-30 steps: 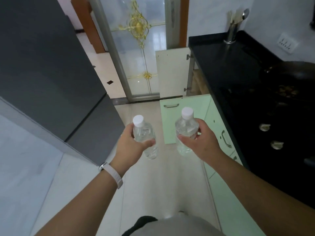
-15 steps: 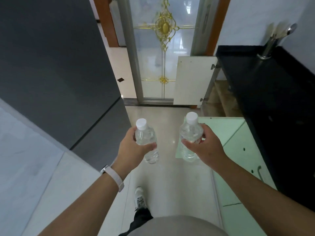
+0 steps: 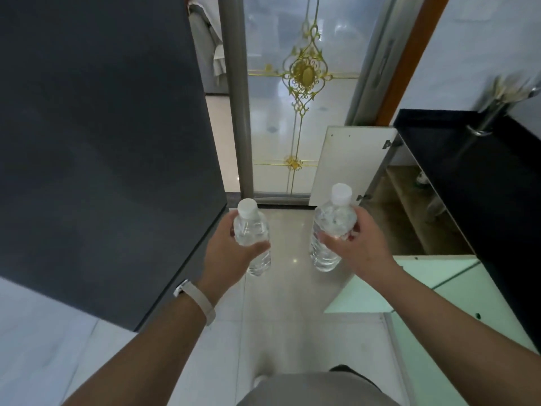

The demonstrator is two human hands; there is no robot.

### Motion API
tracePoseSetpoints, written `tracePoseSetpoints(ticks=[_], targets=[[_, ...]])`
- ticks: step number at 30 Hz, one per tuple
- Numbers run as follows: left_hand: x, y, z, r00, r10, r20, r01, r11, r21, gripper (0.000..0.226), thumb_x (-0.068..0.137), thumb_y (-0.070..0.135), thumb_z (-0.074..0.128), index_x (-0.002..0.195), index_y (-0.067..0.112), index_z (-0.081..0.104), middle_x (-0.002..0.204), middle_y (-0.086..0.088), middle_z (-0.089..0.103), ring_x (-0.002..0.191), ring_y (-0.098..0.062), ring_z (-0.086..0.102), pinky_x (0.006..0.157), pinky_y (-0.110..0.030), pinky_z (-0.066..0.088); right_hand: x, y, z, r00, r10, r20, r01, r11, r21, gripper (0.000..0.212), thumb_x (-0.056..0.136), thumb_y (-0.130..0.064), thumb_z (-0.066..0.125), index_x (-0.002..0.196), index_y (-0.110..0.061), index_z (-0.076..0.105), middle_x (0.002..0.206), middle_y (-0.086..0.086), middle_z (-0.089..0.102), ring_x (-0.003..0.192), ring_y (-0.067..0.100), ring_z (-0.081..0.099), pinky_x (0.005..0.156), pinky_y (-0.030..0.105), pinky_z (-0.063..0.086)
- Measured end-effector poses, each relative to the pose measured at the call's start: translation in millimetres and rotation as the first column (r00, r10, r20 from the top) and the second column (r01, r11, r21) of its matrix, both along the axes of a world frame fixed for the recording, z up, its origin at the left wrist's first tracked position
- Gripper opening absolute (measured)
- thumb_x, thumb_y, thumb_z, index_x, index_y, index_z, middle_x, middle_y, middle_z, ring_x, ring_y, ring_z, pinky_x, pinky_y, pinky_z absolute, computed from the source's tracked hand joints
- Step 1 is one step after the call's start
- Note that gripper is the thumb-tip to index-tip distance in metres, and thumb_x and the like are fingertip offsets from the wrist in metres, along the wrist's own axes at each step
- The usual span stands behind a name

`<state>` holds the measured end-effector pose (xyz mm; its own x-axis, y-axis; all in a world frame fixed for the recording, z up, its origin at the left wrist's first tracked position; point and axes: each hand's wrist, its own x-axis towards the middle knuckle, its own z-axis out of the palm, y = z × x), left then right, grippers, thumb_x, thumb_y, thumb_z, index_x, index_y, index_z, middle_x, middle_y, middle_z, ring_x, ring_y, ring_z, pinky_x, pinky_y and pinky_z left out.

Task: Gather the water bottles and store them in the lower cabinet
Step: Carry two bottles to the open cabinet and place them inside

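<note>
I carry two clear plastic water bottles with white caps, both upright above the floor. My left hand [image 3: 227, 253] grips the left bottle [image 3: 251, 231] around its body. My right hand [image 3: 358, 247] grips the right bottle [image 3: 332, 227] around its upper half. Ahead on the right, under the black counter [image 3: 468, 177], the lower cabinet [image 3: 409, 212] stands open, showing a wooden shelf inside. Its white door [image 3: 348, 162] is swung out toward the glass door. What lies deeper in the cabinet is hidden.
A pale green cabinet door [image 3: 392, 285] sticks out into the aisle just below my right forearm. A dark grey fridge [image 3: 102, 142] fills the left side. A frosted glass door [image 3: 301, 112] with gold ornament closes the aisle ahead. A metal utensil holder [image 3: 491, 112] stands on the counter.
I have walked forward along the aisle with both bottles; the open cabinet and glass door are nearer, the stove has dropped out of view. Both grips are unchanged.
</note>
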<state>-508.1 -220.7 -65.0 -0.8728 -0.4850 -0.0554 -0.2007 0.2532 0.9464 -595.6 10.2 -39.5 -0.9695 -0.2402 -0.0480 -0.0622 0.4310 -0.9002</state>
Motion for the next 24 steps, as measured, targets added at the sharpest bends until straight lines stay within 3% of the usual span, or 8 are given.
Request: tracePoseSetpoints(ticks=[4, 7, 9, 13, 17, 20, 24], targets=[[-35, -23, -2, 1.000, -0.017, -0.007, 0.017, 0.999, 0.041, 0.061, 0.069, 0.006, 0.091, 0.107, 0.037, 0.055, 0.105, 0.007, 0.068, 0.095, -0.012, 0.068, 0.081, -0.025, 0.054, -28, -21, -2, 1.000, -0.026, 0.012, 0.026, 1.000, 0.001, 0.056, 0.071, -0.037, 0.085, 0.114, -0.040, 0.049, 0.100, -0.026, 0.059, 0.088, -0.005, 0.060, 0.069, 0.010, 0.043], [-66, -31, -7, 0.999, -0.034, 0.005, 0.034, 0.998, 0.047, 0.062, 0.069, 0.003, 0.090, 0.116, 0.026, 0.055, 0.106, 0.006, 0.066, 0.094, -0.010, 0.066, 0.074, -0.016, 0.049, -55, -29, -12, 0.999, -0.041, 0.027, 0.041, 0.999, -0.002, 0.052, 0.073, -0.036, 0.084, 0.109, -0.041, 0.049, 0.097, -0.027, 0.059, 0.084, -0.010, 0.060, 0.067, 0.009, 0.042], [-89, -36, -13, 0.999, -0.031, 0.023, 0.029, 0.997, 0.070, 0.066, 0.068, 0.002, 0.090, 0.121, 0.021, 0.056, 0.109, 0.003, 0.067, 0.097, -0.014, 0.067, 0.076, -0.019, 0.050, -75, -34, -20, 0.997, -0.058, 0.054, 0.059, 0.998, -0.008, 0.050, 0.072, -0.037, 0.085, 0.108, -0.043, 0.049, 0.098, -0.027, 0.061, 0.085, -0.010, 0.061, 0.068, 0.010, 0.043], [-144, -48, -21, 0.998, -0.056, 0.033, 0.053, 0.996, 0.074, 0.069, 0.068, 0.002, 0.090, 0.127, 0.016, 0.057, 0.111, 0.001, 0.068, 0.099, -0.015, 0.068, 0.076, -0.020, 0.053, -126, -44, -42, 0.992, -0.067, 0.106, 0.072, 0.997, -0.040, 0.053, 0.073, -0.034, 0.085, 0.116, -0.037, 0.054, 0.102, -0.021, 0.064, 0.090, -0.001, 0.064, 0.076, 0.019, 0.051], [-217, -57, -22, 0.997, -0.063, 0.042, 0.059, 0.995, 0.083, 0.068, 0.072, -0.001, 0.087, 0.129, 0.017, 0.055, 0.112, 0.004, 0.066, 0.098, -0.011, 0.065, 0.074, -0.015, 0.056, -190, -53, -63, 0.987, -0.098, 0.129, 0.105, 0.993, -0.049, 0.057, 0.071, -0.043, 0.084, 0.119, -0.037, 0.056, 0.104, -0.017, 0.066, 0.094, 0.003, 0.065, 0.083, 0.031, 0.056], [-280, -63, -18, 0.990, -0.113, 0.082, 0.111, 0.993, 0.030, 0.072, 0.073, 0.010, 0.089, 0.133, 0.023, 0.052, 0.117, 0.009, 0.063, 0.105, -0.008, 0.062, 0.086, -0.026, 0.053, -242, -56, -69, 0.978, -0.134, 0.159, 0.145, 0.988, -0.060, 0.058, 0.063, -0.053, 0.083, 0.112, -0.045, 0.055, 0.102, -0.017, 0.067, 0.093, 0.005, 0.066, 0.085, 0.041, 0.058], [-358, -61, -10, 0.977, -0.191, 0.099, 0.196, 0.980, -0.040, 0.075, 0.071, 0.014, 0.091, 0.133, 0.024, 0.051, 0.116, 0.010, 0.063, 0.105, -0.006, 0.062, 0.081, -0.021, 0.051, -304, -53, -64, 0.972, -0.187, 0.144, 0.198, 0.978, -0.065, 0.055, 0.057, -0.056, 0.081, 0.105, -0.050, 0.054, 0.100, -0.019, 0.067, 0.091, 0.006, 0.066, 0.085, 0.044, 0.057]])
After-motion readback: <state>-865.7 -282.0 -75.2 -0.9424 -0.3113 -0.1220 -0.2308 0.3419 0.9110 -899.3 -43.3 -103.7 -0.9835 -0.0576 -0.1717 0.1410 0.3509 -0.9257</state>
